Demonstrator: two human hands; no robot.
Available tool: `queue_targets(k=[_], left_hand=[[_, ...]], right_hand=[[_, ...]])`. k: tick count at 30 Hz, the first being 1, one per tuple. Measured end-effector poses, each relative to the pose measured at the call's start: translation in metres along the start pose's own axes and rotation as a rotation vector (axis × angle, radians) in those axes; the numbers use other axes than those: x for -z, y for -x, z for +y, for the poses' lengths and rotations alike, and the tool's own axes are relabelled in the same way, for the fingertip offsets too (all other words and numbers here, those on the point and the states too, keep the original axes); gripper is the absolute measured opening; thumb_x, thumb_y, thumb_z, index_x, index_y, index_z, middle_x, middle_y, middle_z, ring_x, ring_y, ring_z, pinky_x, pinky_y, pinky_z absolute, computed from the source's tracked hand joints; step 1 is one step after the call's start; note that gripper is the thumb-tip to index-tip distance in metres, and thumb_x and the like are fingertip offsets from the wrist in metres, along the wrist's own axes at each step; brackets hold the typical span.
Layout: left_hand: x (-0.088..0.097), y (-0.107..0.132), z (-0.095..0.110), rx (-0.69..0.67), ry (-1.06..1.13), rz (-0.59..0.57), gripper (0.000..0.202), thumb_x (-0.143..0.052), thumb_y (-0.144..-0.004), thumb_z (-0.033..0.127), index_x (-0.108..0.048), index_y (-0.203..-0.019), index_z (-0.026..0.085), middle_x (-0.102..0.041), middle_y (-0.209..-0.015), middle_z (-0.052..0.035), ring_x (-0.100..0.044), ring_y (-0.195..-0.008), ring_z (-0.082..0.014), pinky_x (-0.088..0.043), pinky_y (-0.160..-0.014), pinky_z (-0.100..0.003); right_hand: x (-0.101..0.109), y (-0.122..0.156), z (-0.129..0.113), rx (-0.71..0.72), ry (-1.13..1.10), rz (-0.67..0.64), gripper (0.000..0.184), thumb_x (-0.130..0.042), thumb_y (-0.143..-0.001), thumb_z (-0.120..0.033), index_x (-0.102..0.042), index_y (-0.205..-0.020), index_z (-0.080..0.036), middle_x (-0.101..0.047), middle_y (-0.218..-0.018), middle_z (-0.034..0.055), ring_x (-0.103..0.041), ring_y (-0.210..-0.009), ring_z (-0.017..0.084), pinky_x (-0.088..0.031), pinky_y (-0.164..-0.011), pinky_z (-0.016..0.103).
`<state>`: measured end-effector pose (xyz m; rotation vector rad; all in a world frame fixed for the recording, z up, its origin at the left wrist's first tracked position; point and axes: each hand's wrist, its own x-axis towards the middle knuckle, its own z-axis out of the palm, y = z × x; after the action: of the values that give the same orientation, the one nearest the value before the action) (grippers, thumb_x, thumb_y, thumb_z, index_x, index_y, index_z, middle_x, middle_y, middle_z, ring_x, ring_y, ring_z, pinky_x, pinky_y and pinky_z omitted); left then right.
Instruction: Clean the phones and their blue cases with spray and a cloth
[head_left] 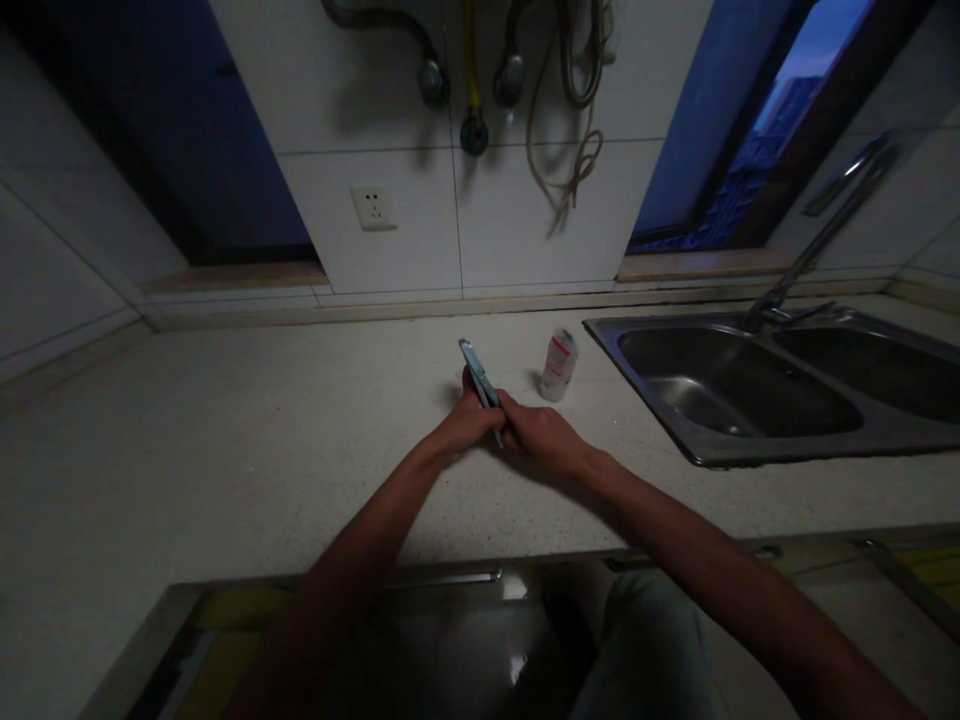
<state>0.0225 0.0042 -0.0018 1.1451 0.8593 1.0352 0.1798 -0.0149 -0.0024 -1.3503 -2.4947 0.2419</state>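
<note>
Over the countertop [360, 450], my two hands meet around a slim, pale blue-grey phone [478, 370], seen nearly edge-on and tilted. My left hand [466, 422] is closed on it from the left, with the thumb across its near side. Fingers of my right hand [541, 432] grip its lower end from the right. My hands cover the lower part of the phone, and its screen does not show clearly. Just beyond my right hand a small translucent bottle [559, 366] with a red-and-white label stands on the counter, apart from both hands.
To the right is a double steel sink [697, 455] with a tall faucet [810, 240]. A wall socket [373, 208], pipe valves [474, 132] and a looped cord [581, 165] are on the tiled wall behind. The counter's front edge runs below my forearms.
</note>
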Motion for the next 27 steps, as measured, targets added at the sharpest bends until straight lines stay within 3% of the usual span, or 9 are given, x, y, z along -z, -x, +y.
queue_targets(k=[7,12,21,27], left_hand=[[0.000,-0.003,0.004,0.003,-0.051,0.058,0.068,-0.060,-0.048,0.004,-0.039,-0.110,0.023,-0.051,-0.078,0.0067,-0.052,-0.068,-0.0109,-0.043,-0.060,-0.023],[0.002,-0.004,0.003,0.070,0.016,0.022,0.067,-0.057,-0.046,0.004,-0.042,-0.109,0.022,-0.051,-0.077,0.0066,-0.052,-0.066,-0.0110,-0.040,-0.056,-0.022],[-0.009,-0.004,0.008,0.069,0.298,0.085,0.063,-0.051,-0.039,-0.004,-0.042,-0.095,0.026,-0.048,-0.081,0.0073,-0.051,-0.067,-0.0084,-0.040,-0.053,-0.018],[-0.009,-0.006,0.007,0.088,0.432,0.107,0.057,-0.049,-0.038,-0.005,-0.041,-0.086,0.024,-0.049,-0.081,0.0064,-0.052,-0.068,-0.0076,-0.042,-0.055,-0.016]], right_hand=[[0.007,-0.003,0.000,0.031,0.052,-0.053,0.060,-0.050,-0.092,-0.017,-0.034,-0.149,-0.012,-0.077,-0.106,0.0157,-0.072,-0.084,0.025,-0.043,-0.065,0.029],[0.005,-0.003,0.005,0.044,0.028,-0.039,0.059,-0.049,-0.094,-0.019,-0.033,-0.151,-0.012,-0.077,-0.104,0.0133,-0.072,-0.081,0.023,-0.042,-0.063,0.027],[0.016,-0.003,-0.007,-0.036,0.122,-0.103,0.059,-0.043,-0.097,-0.022,-0.032,-0.154,-0.011,-0.075,-0.112,0.0163,-0.073,-0.091,0.027,-0.047,-0.070,0.030],[0.007,-0.004,-0.014,-0.116,0.143,-0.030,0.055,-0.034,-0.104,-0.028,-0.029,-0.157,-0.014,-0.073,-0.118,0.0179,-0.073,-0.094,0.028,-0.049,-0.073,0.033]])
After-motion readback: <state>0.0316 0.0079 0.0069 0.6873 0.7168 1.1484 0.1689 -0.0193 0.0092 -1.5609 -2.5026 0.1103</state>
